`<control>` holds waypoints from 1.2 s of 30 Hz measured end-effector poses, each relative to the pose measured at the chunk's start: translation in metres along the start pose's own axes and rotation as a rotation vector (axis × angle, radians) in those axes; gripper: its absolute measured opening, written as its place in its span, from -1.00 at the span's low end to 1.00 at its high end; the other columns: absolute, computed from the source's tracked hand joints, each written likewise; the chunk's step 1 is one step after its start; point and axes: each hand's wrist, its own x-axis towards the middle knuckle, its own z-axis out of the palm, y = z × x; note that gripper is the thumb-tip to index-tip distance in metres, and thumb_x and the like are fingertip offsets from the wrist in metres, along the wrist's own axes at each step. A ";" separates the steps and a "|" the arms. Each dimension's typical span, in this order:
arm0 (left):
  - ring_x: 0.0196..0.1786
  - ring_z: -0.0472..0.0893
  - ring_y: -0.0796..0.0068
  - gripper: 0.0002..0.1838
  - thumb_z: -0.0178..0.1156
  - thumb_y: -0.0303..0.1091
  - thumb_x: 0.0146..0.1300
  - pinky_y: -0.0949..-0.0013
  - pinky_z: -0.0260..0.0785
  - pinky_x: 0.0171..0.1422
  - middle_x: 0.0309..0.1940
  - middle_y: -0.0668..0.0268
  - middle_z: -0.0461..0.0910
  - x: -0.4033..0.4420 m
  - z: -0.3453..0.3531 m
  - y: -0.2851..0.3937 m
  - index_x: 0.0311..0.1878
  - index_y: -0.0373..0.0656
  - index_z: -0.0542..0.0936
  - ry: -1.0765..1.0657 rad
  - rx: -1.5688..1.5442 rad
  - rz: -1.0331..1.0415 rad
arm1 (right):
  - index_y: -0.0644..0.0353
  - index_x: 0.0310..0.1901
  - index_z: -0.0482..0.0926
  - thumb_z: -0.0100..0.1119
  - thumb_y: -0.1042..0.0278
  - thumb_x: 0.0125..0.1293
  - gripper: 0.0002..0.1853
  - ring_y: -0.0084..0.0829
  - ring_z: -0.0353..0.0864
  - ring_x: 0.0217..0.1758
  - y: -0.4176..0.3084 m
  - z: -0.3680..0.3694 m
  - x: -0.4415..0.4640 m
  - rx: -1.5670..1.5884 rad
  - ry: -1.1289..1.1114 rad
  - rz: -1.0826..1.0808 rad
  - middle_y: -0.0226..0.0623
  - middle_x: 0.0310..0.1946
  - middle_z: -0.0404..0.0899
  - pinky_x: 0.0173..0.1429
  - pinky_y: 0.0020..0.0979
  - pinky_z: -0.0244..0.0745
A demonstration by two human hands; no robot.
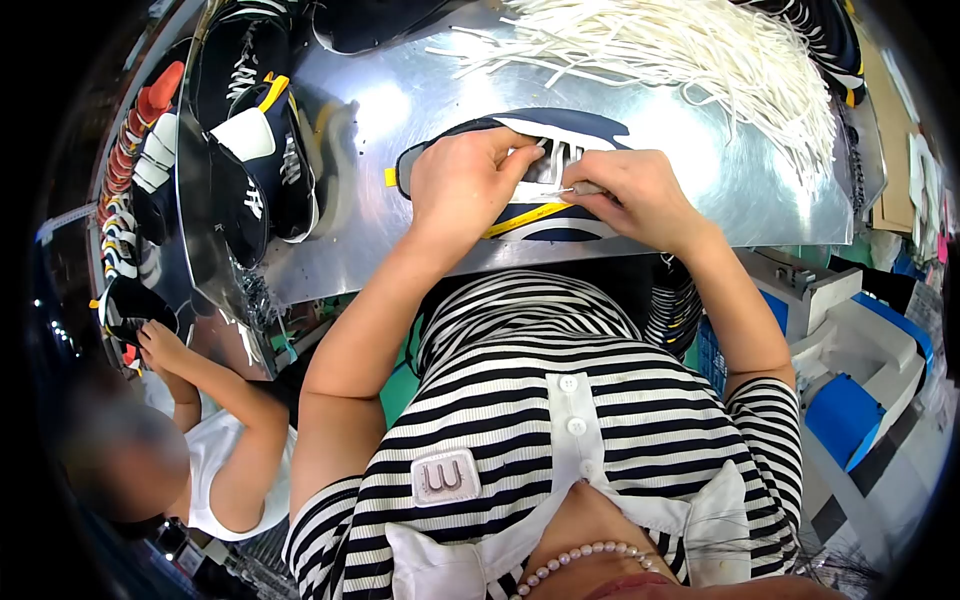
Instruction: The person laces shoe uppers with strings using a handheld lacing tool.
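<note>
A navy and white shoe upper [580, 125] with a yellow strip lies on the metal table, its opening between my hands. White shoelace rows [566, 157] cross that opening. My left hand [465, 180] rests over the heel end, thumb and index finger pinched at the lacing edge; what they hold is mostly hidden. In my right hand [635, 195] is a small thin metal tool [583, 188] with a greyish handle, its tip at the near lacing edge. Its exact kind is too small to tell.
A big heap of loose white laces [700, 60] covers the far right of the metal table [380, 190]. Dark shoe uppers [290, 165] are piled at the left. Another person [220, 430] handles an upper at lower left. A grey and blue machine [855, 370] stands right.
</note>
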 end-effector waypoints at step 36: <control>-0.28 0.62 0.23 -0.71 0.40 -0.42 0.07 0.30 0.41 -0.19 -0.36 0.15 0.60 -0.003 -0.038 -0.021 -0.11 -0.23 0.62 0.368 -0.054 0.582 | 0.30 -0.21 0.56 0.21 0.45 0.33 -0.90 -0.72 0.35 -0.46 0.007 0.008 -0.014 0.249 0.326 0.601 -0.52 -0.53 0.50 -0.37 -0.61 0.28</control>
